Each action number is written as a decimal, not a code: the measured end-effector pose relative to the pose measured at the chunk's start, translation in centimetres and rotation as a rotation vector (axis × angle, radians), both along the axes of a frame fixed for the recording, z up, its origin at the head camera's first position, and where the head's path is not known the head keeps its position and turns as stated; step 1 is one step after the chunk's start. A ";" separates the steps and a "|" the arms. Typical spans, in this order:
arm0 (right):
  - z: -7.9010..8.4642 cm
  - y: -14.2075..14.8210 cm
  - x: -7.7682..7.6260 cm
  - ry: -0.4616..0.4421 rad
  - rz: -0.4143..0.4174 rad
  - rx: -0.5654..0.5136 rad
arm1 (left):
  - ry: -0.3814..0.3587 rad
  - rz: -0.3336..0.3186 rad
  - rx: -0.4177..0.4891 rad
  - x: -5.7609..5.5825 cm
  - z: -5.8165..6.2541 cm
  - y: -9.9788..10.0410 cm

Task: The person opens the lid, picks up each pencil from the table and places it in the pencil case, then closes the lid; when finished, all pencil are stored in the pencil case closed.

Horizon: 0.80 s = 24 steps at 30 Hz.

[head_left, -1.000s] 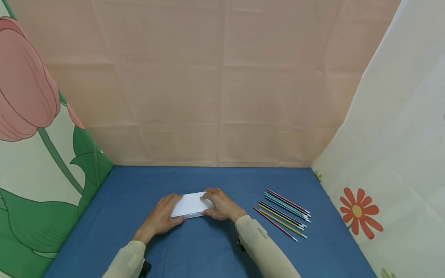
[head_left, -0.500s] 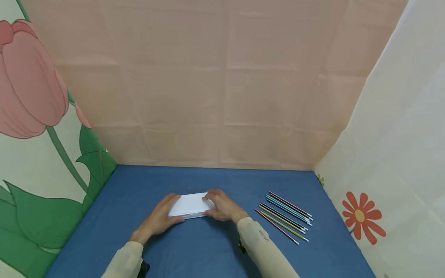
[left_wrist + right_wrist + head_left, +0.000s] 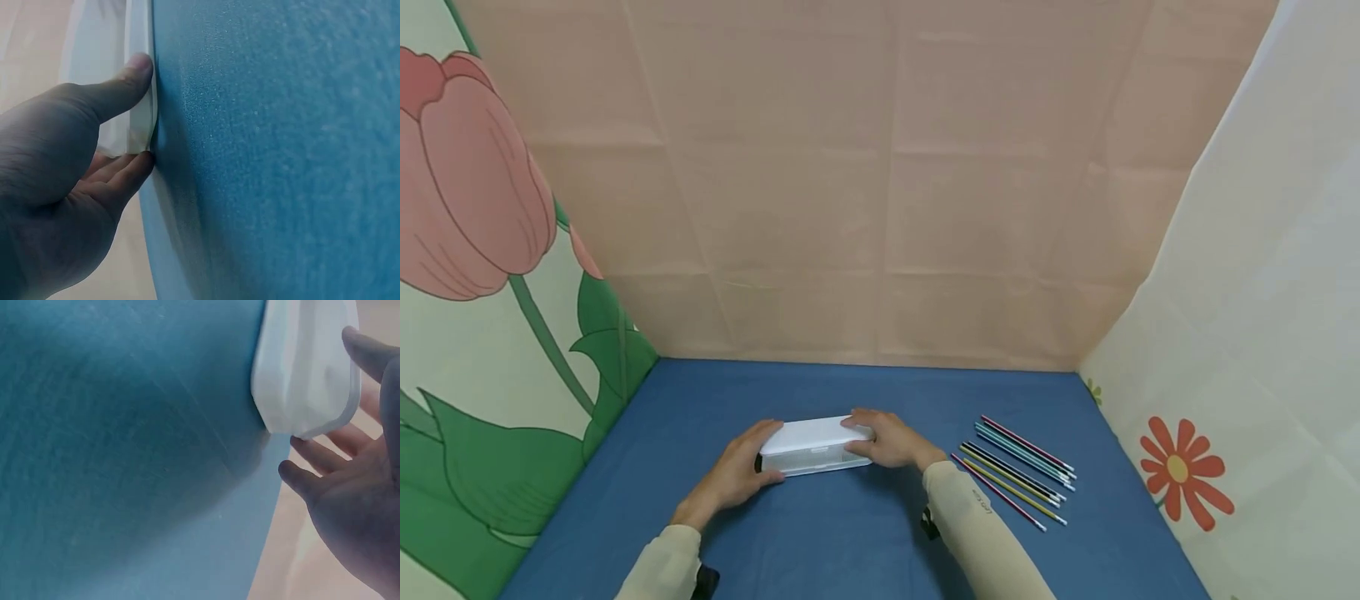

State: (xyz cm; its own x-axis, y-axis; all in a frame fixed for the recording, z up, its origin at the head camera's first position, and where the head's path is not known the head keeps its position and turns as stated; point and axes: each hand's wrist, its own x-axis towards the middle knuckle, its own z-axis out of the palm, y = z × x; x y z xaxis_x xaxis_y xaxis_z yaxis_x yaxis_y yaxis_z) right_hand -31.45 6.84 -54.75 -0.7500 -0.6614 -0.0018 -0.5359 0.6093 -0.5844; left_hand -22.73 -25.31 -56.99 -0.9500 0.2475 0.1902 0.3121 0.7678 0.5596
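A white plastic box (image 3: 814,432) with a translucent front wall and a small front clasp lies on the blue table. My left hand (image 3: 730,471) grips its left end, the thumb on the near side and fingers round the far side. In the left wrist view that thumb (image 3: 134,75) presses along the lower rim, close to the cloth. My right hand (image 3: 889,439) holds the box's right end near the top. Seen from the right wrist, the thumb (image 3: 369,353) lies at the upper edge of the box (image 3: 303,375) and other fingers reach around its end. The box's inside is hidden.
To the right lie several pencils (image 3: 1015,471) in red, teal, black and yellow, side by side at a slant. Blue cloth covers the table (image 3: 820,550). A beige backdrop (image 3: 880,208) rises behind, with flower-printed side walls (image 3: 1247,275).
More of the box's translucent front wall now shows beneath its white top. Both hands stay at its ends, the left slightly farther left and the right slightly farther right. The head view has shifted a little.
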 end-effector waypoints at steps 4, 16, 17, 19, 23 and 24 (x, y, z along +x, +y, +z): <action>0.5 0.2 -0.3 0.026 -0.029 -0.041 | 0.010 0.010 0.011 -0.1 -0.1 0.0; 1.8 0.6 -0.4 0.045 -0.085 -0.112 | -0.056 0.059 0.027 -0.3 -0.1 0.0; 1.8 0.5 -0.5 0.063 -0.091 -0.119 | -0.059 0.061 0.030 -0.3 0.0 0.0; 1.8 0.5 -0.5 0.094 -0.103 -0.133 | -0.061 0.062 0.034 -0.3 0.0 0.0; 1.8 0.4 -0.7 0.123 -0.168 -0.188 | -0.074 0.066 0.057 -0.3 0.0 -0.2; 1.8 0.4 -0.8 0.126 -0.192 -0.204 | -0.075 0.065 0.058 -0.4 -0.1 -0.2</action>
